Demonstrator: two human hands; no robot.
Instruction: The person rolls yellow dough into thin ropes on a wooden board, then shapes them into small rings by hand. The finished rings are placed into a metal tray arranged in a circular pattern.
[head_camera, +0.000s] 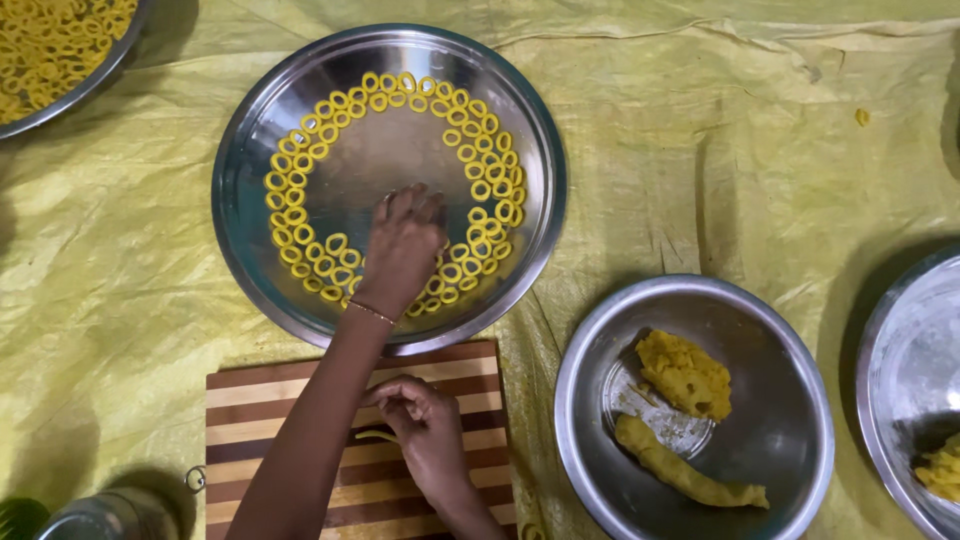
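My left hand (402, 250) reaches into a large round steel plate (250, 230). Its fingertips are bunched and pointing down onto the plate's bare middle, hiding whatever is under them. Several small yellow dough rings (290, 215) line the plate in a double circle. My right hand (425, 420) rests on a striped wooden cutting board (250, 400) below the plate. Its fingers pinch one end of a thin yellow dough strand (374, 435) lying on the board.
A steel bowl (790, 400) at lower right holds a lump of yellow dough (685, 375) and a dough roll (680, 470). Another steel bowl (900, 370) sits at the right edge. A plate of rings (50, 45) is at top left. Yellow sheeting (700, 150) covers the surface.
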